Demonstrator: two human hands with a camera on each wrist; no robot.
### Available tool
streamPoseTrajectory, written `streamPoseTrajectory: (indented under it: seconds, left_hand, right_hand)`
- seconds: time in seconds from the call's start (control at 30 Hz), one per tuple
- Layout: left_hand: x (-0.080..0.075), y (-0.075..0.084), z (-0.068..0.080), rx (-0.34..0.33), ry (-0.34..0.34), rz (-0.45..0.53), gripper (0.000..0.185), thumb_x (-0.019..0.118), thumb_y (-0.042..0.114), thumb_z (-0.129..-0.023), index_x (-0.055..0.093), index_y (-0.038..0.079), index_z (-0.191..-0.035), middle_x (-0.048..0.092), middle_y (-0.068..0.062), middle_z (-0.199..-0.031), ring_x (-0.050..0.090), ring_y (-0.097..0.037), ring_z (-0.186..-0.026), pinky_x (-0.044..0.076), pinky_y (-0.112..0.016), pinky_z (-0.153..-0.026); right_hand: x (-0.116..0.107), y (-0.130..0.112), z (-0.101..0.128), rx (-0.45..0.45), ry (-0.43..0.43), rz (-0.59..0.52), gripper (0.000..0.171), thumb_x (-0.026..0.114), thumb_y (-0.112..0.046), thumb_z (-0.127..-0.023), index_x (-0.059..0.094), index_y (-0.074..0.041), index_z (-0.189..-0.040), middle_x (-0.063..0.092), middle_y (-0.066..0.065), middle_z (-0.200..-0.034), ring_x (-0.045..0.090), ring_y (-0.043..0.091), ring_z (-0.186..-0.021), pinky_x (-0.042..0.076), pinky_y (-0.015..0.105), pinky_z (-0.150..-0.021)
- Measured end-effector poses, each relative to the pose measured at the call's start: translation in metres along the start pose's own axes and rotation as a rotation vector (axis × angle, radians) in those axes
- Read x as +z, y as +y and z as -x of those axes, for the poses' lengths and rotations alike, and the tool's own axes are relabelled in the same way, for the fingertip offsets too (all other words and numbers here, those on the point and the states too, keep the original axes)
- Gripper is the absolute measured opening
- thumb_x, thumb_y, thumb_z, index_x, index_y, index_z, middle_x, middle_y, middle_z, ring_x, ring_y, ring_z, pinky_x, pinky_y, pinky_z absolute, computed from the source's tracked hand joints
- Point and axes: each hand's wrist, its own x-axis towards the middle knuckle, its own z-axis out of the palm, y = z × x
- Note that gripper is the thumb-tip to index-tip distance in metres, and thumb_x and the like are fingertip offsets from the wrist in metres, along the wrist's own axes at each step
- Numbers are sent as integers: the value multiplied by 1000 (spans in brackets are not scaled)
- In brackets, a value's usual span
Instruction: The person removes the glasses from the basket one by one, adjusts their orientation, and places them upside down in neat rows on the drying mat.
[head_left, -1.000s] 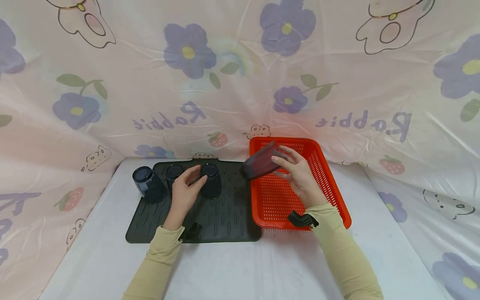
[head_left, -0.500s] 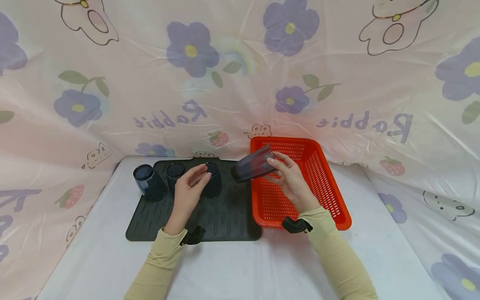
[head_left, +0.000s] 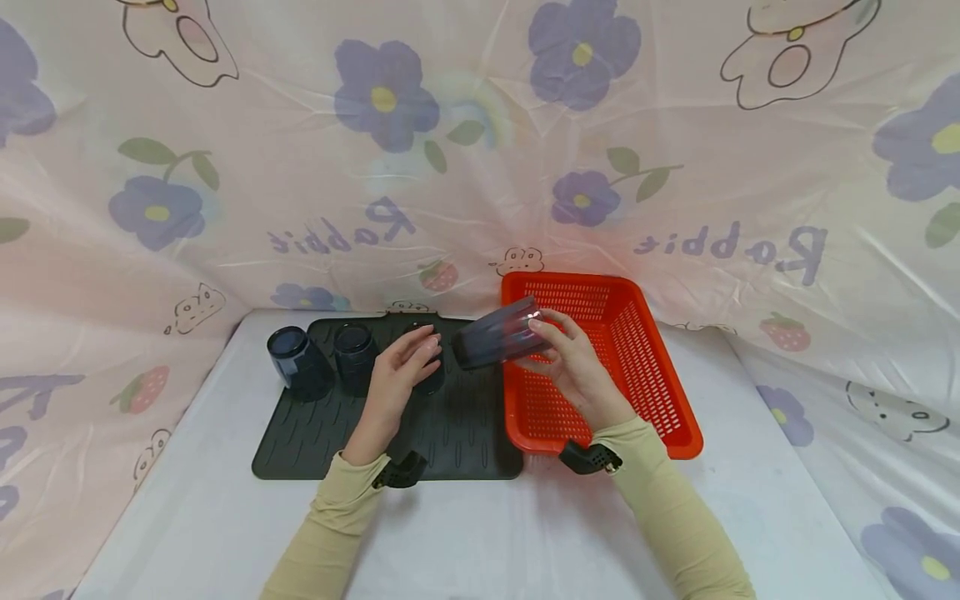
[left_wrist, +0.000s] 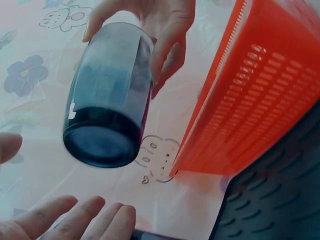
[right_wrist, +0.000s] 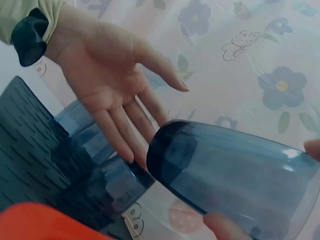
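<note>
My right hand [head_left: 572, 360] grips a dark blue tumbler [head_left: 497, 334] on its side, base pointing left, over the left rim of the red basket [head_left: 660, 383]. The same tumbler [left_wrist: 107, 97] fills the left wrist view, and in the right wrist view the tumbler [right_wrist: 225, 175] is pinched between fingertips [right_wrist: 222, 222]. My left hand [head_left: 402, 375] is open, palm toward the tumbler, fingers straight, just left of its base. Three more dark tumblers stand upside down on the black ribbed mat [head_left: 450, 433]: one [head_left: 297, 363] far left, one [head_left: 354, 357] beside it, one [head_left: 432, 377] largely hidden behind my left hand.
The mat and basket lie side by side on a white table [head_left: 487, 533]. A pink flowered sheet [head_left: 480, 150] hangs close behind and along both sides. The basket interior holds nothing.
My right hand has carried the tumbler leftward, from over the basket toward the mat. My left hand has let go of the upside-down tumbler and opened toward the one in the air.
</note>
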Motion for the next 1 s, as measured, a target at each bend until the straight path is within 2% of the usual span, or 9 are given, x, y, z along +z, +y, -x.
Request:
streamPoseTrajectory:
  seconds: [0.2,0.37,0.5,0.63,0.8,0.93,1.0]
  left_hand:
    - [10,-5,3,-85,-93,74,50,62,25,-95,46,6,-139,52,-17,-131,56,-25,-113,48,-42,-96]
    - [16,-8,3,-106,-156,193,47,60,25,-96,48,3,-136,51,-15,-125,58,-23,-106,45,-48,-98]
    - [20,-6,4,-118,-175,271,46,60,26,-95,49,1,-133,54,-14,-119,61,-23,-100,44,-49,-98]
    - [21,-6,5,-152,-184,316,47,61,25,-95,47,2,-133,52,-14,-123,61,-25,-106,43,-48,-100]
    - [23,-7,4,-145,-149,301,47,64,16,-93,48,1,-134,52,-16,-127,58,-25,-110,44,-47,-99]
    - [25,-10,3,-114,-59,271,45,67,7,-89,51,1,-131,58,-16,-122,62,-23,-102,51,-38,-91]
    - [25,-11,3,-93,-19,288,45,68,4,-88,52,2,-130,59,-16,-120,63,-23,-98,53,-36,-87]
  right_hand:
    - [3,2,1,38,-27,-46,34,65,-20,-92,53,-12,-123,58,9,-118,62,28,-103,49,54,-89]
    - [4,4,2,51,-80,-69,34,65,-22,-92,58,-12,-124,60,10,-121,59,30,-109,48,54,-91]
    - [5,5,3,44,-101,-80,37,65,-22,-92,57,-10,-126,60,10,-122,58,31,-110,47,55,-92]
    - [6,6,4,42,-111,-83,36,64,-22,-92,56,-10,-126,60,10,-122,59,31,-110,47,55,-92]
    - [6,8,4,58,-125,-90,33,60,-19,-94,56,-11,-125,57,12,-123,58,31,-110,47,54,-92]
    - [4,9,4,93,-171,-111,37,60,-17,-93,53,-10,-129,53,13,-129,54,33,-114,45,55,-94]
    - [3,9,4,105,-198,-121,40,59,-18,-94,52,-9,-132,51,13,-131,52,33,-117,43,55,-97]
